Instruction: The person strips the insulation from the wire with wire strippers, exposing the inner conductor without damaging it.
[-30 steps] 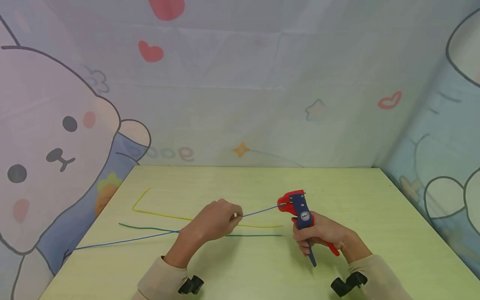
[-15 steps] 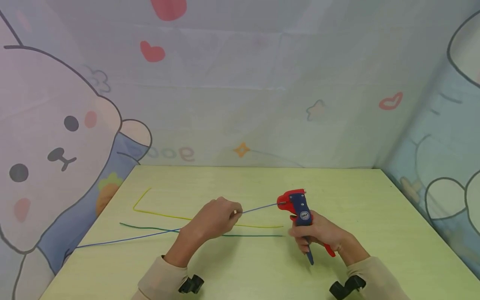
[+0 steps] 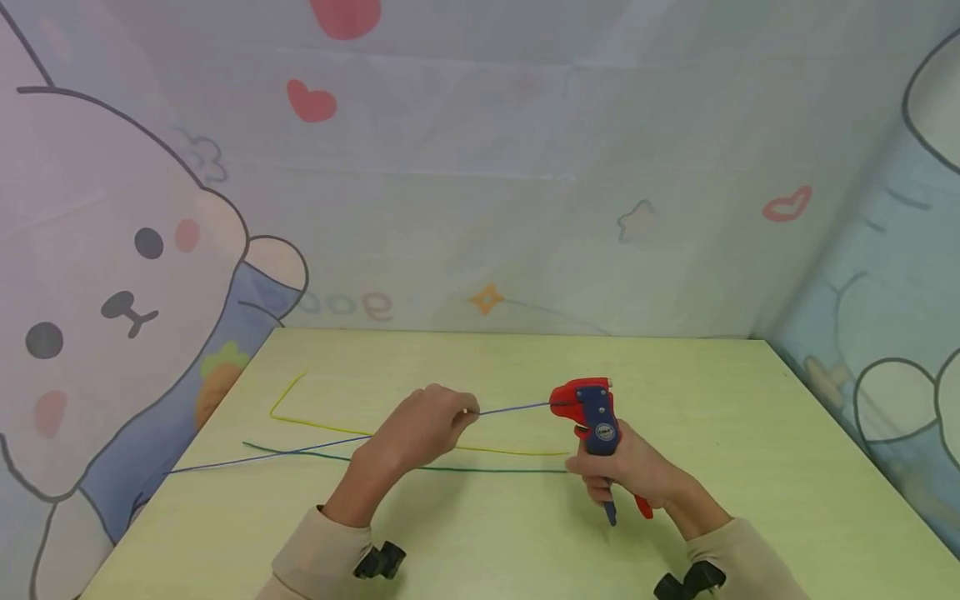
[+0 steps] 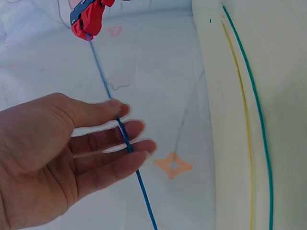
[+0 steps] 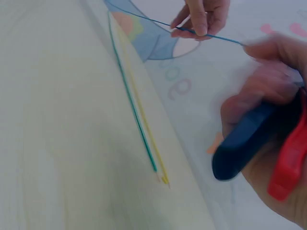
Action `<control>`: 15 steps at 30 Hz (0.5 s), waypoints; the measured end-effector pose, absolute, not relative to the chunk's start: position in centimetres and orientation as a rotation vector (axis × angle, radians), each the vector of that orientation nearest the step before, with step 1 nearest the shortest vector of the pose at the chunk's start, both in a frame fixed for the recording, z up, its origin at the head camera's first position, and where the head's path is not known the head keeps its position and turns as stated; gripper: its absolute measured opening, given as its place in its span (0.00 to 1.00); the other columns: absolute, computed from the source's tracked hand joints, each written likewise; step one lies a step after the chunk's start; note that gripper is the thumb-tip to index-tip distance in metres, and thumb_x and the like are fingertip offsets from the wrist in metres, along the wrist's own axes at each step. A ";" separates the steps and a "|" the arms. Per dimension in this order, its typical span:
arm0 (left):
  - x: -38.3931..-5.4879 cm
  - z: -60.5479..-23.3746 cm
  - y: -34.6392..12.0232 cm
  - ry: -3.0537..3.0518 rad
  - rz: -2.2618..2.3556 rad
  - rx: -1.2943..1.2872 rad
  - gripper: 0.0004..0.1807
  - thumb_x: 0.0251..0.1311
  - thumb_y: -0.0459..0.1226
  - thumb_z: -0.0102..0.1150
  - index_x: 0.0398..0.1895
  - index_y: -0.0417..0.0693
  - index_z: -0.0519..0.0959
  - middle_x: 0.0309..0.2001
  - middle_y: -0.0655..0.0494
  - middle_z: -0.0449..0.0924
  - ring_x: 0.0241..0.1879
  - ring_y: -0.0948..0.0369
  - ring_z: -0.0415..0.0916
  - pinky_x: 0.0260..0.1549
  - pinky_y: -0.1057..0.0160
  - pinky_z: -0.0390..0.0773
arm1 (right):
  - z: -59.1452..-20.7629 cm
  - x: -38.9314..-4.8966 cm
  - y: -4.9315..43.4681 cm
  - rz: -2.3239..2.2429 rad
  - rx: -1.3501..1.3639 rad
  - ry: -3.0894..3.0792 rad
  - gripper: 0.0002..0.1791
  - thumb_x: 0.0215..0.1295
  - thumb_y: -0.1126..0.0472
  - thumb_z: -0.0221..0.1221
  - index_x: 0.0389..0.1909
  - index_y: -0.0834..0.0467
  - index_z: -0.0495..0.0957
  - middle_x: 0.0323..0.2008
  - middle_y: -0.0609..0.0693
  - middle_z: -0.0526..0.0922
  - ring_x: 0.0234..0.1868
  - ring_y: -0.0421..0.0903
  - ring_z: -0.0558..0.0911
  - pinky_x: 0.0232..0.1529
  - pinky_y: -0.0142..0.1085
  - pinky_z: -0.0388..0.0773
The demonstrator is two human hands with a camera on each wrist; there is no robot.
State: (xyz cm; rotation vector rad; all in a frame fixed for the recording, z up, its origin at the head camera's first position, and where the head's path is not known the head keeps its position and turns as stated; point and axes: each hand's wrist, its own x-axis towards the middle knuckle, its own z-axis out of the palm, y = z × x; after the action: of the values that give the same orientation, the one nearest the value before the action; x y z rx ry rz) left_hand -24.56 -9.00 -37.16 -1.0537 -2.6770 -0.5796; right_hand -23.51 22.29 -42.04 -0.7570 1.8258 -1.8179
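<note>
My left hand [image 3: 423, 429] pinches a thin blue wire [image 3: 513, 409] between thumb and fingers, above the table. In the left wrist view the wire [image 4: 146, 199] crosses the fingers, with the thumb pressing on it. The wire's right end goes into the red nose of a red and blue wire stripper [image 3: 597, 417]; that tip is hidden inside. My right hand [image 3: 630, 471] grips the stripper's handles, with fingers curled round them. The wire's other end stretches left over the table edge. The right wrist view shows the blue handle [image 5: 244, 141] and red handle [image 5: 288, 167], with fingers blurred.
A yellow wire [image 3: 322, 427], bent near its left end, and a green wire [image 3: 487, 470] lie on the pale table [image 3: 750, 500]. A tiny dark-green bit [image 4: 210, 20] lies near their ends. A printed cloth [image 3: 480, 150] stands behind the table.
Both hands have shifted slightly left and up with the wire and stripper. The stripper's handles stand more upright. The blue wire's left stretch has risen. The view has turned a little.
</note>
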 end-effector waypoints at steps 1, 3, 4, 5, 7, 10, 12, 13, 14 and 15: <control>-24.5 -37.1 -9.1 -2.680 -0.576 -1.054 0.05 0.67 0.29 0.60 0.33 0.45 0.82 0.23 0.60 0.73 0.22 0.68 0.57 0.26 0.67 0.65 | -42.1 -23.5 22.3 -1.832 -0.760 1.814 0.14 0.71 0.68 0.56 0.25 0.63 0.66 0.15 0.50 0.64 0.15 0.43 0.65 0.20 0.34 0.71; -24.5 -37.0 -9.2 -2.694 -0.574 -1.050 0.04 0.67 0.29 0.60 0.36 0.45 0.83 0.28 0.58 0.79 0.23 0.68 0.62 0.29 0.67 0.70 | -42.1 -23.6 22.4 -1.853 -0.762 1.794 0.13 0.71 0.68 0.56 0.26 0.60 0.66 0.15 0.48 0.62 0.14 0.43 0.63 0.19 0.33 0.69; -24.5 -37.0 -9.2 -2.698 -0.574 -1.050 0.04 0.66 0.29 0.61 0.38 0.45 0.84 0.31 0.57 0.82 0.24 0.69 0.65 0.30 0.67 0.72 | -42.1 -23.6 22.4 -1.860 -0.760 1.786 0.12 0.71 0.68 0.56 0.27 0.59 0.66 0.16 0.47 0.61 0.14 0.43 0.62 0.19 0.33 0.69; -24.5 -37.0 -9.2 -2.703 -0.578 -1.053 0.04 0.67 0.30 0.60 0.39 0.45 0.84 0.33 0.56 0.83 0.24 0.69 0.67 0.31 0.66 0.73 | -42.1 -23.7 22.5 -1.859 -0.768 1.781 0.12 0.71 0.69 0.55 0.27 0.59 0.66 0.16 0.47 0.61 0.14 0.43 0.63 0.19 0.33 0.70; -24.4 -36.9 -9.2 -2.714 -0.583 -1.060 0.05 0.67 0.30 0.60 0.40 0.45 0.85 0.35 0.55 0.84 0.25 0.68 0.69 0.33 0.65 0.75 | -42.1 -23.8 22.8 -1.843 -0.779 1.779 0.11 0.71 0.69 0.55 0.28 0.59 0.67 0.16 0.48 0.62 0.15 0.44 0.65 0.20 0.33 0.72; -24.4 -36.9 -9.2 -2.708 -0.587 -1.063 0.05 0.67 0.30 0.61 0.40 0.44 0.85 0.35 0.55 0.84 0.25 0.68 0.69 0.32 0.66 0.75 | -42.0 -24.0 23.2 -1.815 -0.794 1.764 0.08 0.71 0.69 0.55 0.30 0.60 0.68 0.17 0.51 0.65 0.17 0.44 0.68 0.23 0.35 0.75; -24.4 -36.9 -9.3 -2.710 -0.584 -1.054 0.04 0.67 0.30 0.61 0.39 0.45 0.84 0.33 0.56 0.83 0.22 0.68 0.66 0.30 0.66 0.74 | -41.9 -24.1 23.6 -1.795 -0.800 1.752 0.07 0.71 0.70 0.54 0.32 0.62 0.69 0.18 0.53 0.68 0.19 0.45 0.71 0.26 0.36 0.77; -24.4 -37.0 -9.4 -2.712 -0.580 -1.048 0.04 0.67 0.30 0.61 0.39 0.45 0.84 0.32 0.56 0.83 0.22 0.69 0.65 0.29 0.66 0.73 | -41.8 -24.1 23.9 -1.782 -0.800 1.750 0.06 0.71 0.70 0.54 0.32 0.62 0.69 0.19 0.54 0.70 0.20 0.45 0.72 0.27 0.37 0.78; -24.4 -37.0 -9.4 -2.716 -0.578 -1.042 0.04 0.66 0.30 0.61 0.39 0.45 0.85 0.32 0.57 0.83 0.21 0.69 0.65 0.29 0.66 0.73 | -41.7 -24.2 24.1 -1.769 -0.808 1.749 0.06 0.71 0.70 0.54 0.33 0.63 0.69 0.19 0.55 0.71 0.21 0.45 0.73 0.28 0.38 0.79; -24.4 -37.0 -9.5 -2.720 -0.574 -1.039 0.04 0.66 0.30 0.61 0.39 0.45 0.85 0.32 0.57 0.83 0.21 0.69 0.65 0.28 0.66 0.73 | -41.7 -24.2 24.4 -1.751 -0.821 1.755 0.05 0.71 0.70 0.54 0.33 0.64 0.70 0.20 0.55 0.72 0.22 0.45 0.74 0.29 0.39 0.80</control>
State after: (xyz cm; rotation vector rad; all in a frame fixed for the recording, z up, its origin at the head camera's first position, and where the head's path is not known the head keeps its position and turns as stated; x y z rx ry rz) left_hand -24.37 -9.48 -37.01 -1.0395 -2.7199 -0.5742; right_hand -24.23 24.36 -41.65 -0.8210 1.7547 -1.7510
